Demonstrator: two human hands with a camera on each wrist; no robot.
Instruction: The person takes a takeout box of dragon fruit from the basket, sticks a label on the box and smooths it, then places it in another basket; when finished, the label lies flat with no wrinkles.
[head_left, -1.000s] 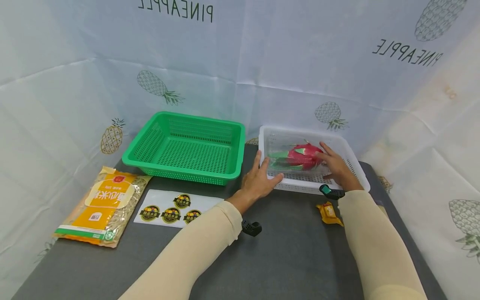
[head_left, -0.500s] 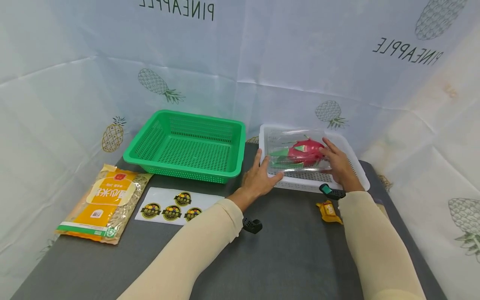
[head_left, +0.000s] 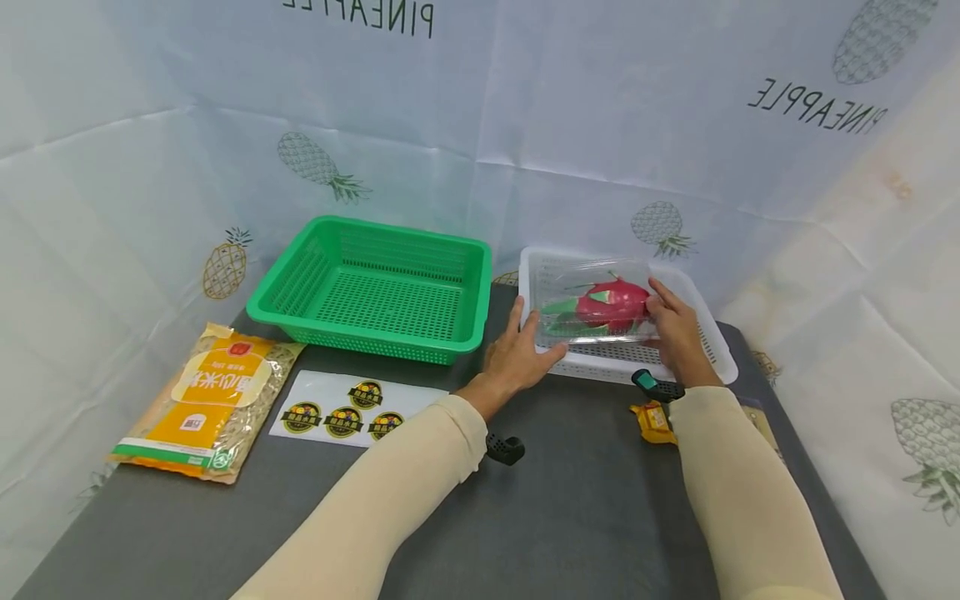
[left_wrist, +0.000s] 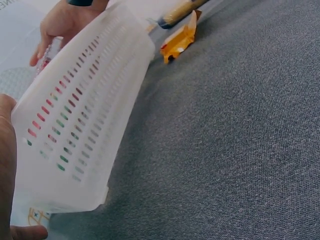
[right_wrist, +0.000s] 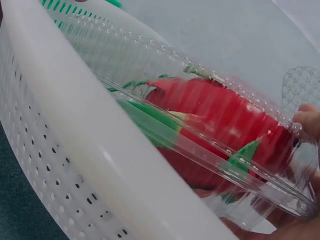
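Observation:
A white perforated basket (head_left: 592, 368) stands at the back right of the dark table. In it is a clear plastic box (right_wrist: 255, 192) with a red dragon fruit (head_left: 617, 302) with green tips inside. My right hand (head_left: 678, 340) grips the box's right end, and the box sits slightly tilted, its left end lower in the basket. My left hand (head_left: 513, 360) rests at the basket's near left corner with fingers spread and fairly straight. In the left wrist view the basket's side wall (left_wrist: 85, 120) hides most of the box.
A green perforated basket (head_left: 375, 340) stands left of the white one. Before it lie a sheet of round stickers (head_left: 318, 390) and a yellow food bag (head_left: 206, 404). A small yellow packet (head_left: 652, 422) lies by my right wrist; a brownish item (head_left: 763, 429) is partly behind the sleeve.
My right hand has closed on the clear box and raised its right end slightly, tilting it. The left hand stays at the basket's corner.

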